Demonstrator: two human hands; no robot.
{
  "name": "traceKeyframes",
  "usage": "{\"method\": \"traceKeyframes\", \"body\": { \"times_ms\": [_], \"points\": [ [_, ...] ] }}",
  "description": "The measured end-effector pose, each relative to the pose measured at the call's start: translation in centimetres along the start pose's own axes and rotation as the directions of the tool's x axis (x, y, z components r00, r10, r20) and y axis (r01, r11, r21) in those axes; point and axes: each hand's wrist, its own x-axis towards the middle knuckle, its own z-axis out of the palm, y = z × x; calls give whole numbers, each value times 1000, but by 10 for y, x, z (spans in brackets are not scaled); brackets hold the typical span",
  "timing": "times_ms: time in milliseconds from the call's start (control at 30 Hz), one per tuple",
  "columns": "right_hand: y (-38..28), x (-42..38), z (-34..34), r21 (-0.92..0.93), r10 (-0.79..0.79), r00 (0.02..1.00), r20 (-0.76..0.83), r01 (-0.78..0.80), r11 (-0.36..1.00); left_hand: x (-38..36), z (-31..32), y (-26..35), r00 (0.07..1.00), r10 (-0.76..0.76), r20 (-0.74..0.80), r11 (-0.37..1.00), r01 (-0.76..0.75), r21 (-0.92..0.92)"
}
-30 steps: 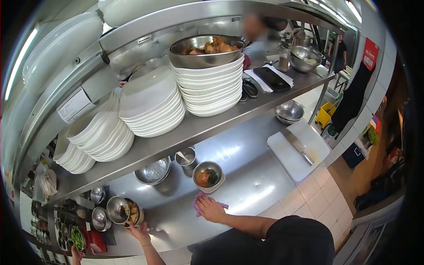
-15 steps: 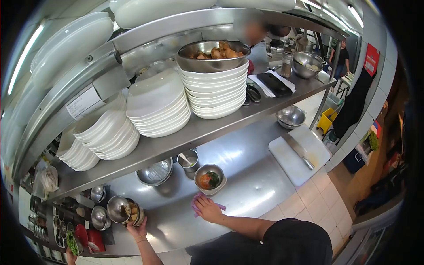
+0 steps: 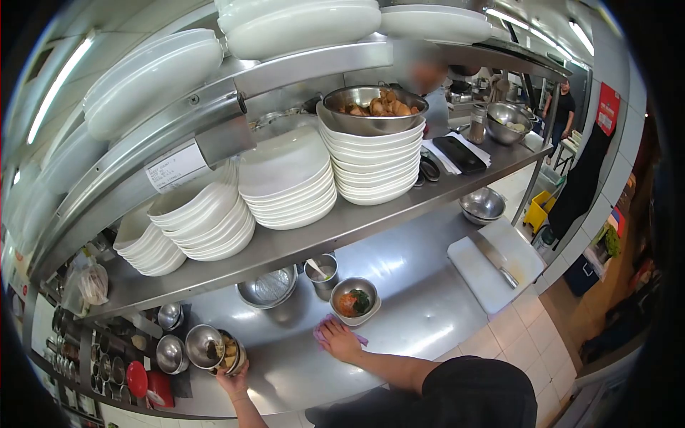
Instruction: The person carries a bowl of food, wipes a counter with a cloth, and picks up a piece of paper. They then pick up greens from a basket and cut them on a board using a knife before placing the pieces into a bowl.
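Two hands were on or near the table (image 3: 410,274). We had the left hand (image 3: 232,383) part-curled against the side of the chunk bowl (image 3: 240,354); couldn't tell if it gripped. Another bowl (image 3: 201,336) overlapped that one on the left. We had the right hand (image 3: 341,342) palm down, fingers fairly straight, on the purple cloth (image 3: 321,329). Just past the cloth sat an orange-and-green food bowl (image 3: 349,286); behind it, a cup (image 3: 323,284). Knife (image 3: 497,263) lay on the board (image 3: 472,274), well right. Beyond, we saw shelf (image 3: 300,250) and plate stacks (image 3: 378,171).
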Motion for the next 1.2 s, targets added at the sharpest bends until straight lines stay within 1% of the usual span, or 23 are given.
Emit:
{"method": "traceKeyframes", "body": {
  "times_ms": [33,133,267,367,433,567,633,667,733,767,800,833,867,900,933,967,1000,1033,1067,1100,1133,1167,1200],
  "points": [
    [0,0,2,19,11,1000,10,-12,1000,-3,-3,1,997,10,73,1000,-11,17],
    [0,3,3,2,4,1000,-13,-4,1000,-7,-13,11,998,-42,53,999,42,6],
    [2,1,6,-8,-2,1000,1,2,1000,-20,-14,17,996,-63,61,998,61,29],
    [1,6,10,-1,20,1000,4,-20,1000,-28,-14,21,995,-41,88,997,35,67],
    [2,9,13,-52,2,999,-34,-4,999,-38,-8,21,994,-27,110,995,16,99],
    [1,22,17,-113,30,1000,0,-30,993,-44,-11,25,987,-27,157,988,3,151],
    [2,28,21,-115,9,996,-85,-19,993,-47,-15,27,989,-17,144,989,-5,149],
    [2,30,20,-110,1,997,-72,-9,994,-51,-19,29,992,-3,130,989,-16,146],
    [0,39,19,-87,23,999,-29,-25,996,-64,-12,31,996,-15,83,990,3,140],
    [5,50,14,-16,46,992,117,-44,999,-62,-11,33,972,-135,193,985,152,-77],
    [6,58,17,61,28,956,292,-47,997,-73,-3,34,991,-59,117,998,57,22],
    [11,59,43,137,101,934,342,-156,978,-59,-42,32,921,81,380,957,-178,229],
    [1,51,43,-21,36,994,99,-34,999,-73,-26,38,950,96,297,950,-177,258],
    [-2,54,41,-55,-2,992,124,9,998,-70,-32,42,994,-33,103,999,30,28],
    [-5,53,40,-45,-44,985,166,52,998,-73,-31,42,993,-38,113,999,35,31],
    [-5,56,36,-19,-71,982,174,75,997,-70,-32,42,995,-86,54,996,85,29],
    [-6,59,32,-5,-81,983,167,83,997,-70,-31,43,995,-90,45,996,90,17],
    [-12,62,30,-7,-57,974,219,59,998,-69,-28,46,993,-100,70,995,99,15],
    [-15,62,31,-14,-51,975,218,55,998,-71,-22,48,989,-112,99,994,110,19],
    [-18,62,33,-16,-82,968,237,88,996,-74,-14,49,992,-73,103,997,70,34],
    [-18,64,33,-27,-97,964,246,107,994,-75,-15,50,996,-70,57,997,71,-22],
    [-14,61,41,26,-128,958,256,126,992,-71,-19,48,995,-91,39,993,93,-69],
    [-9,58,50,59,-136,959,249,125,990,-65,-26,45,987,-79,140,996,84,-31]
  ]
}}
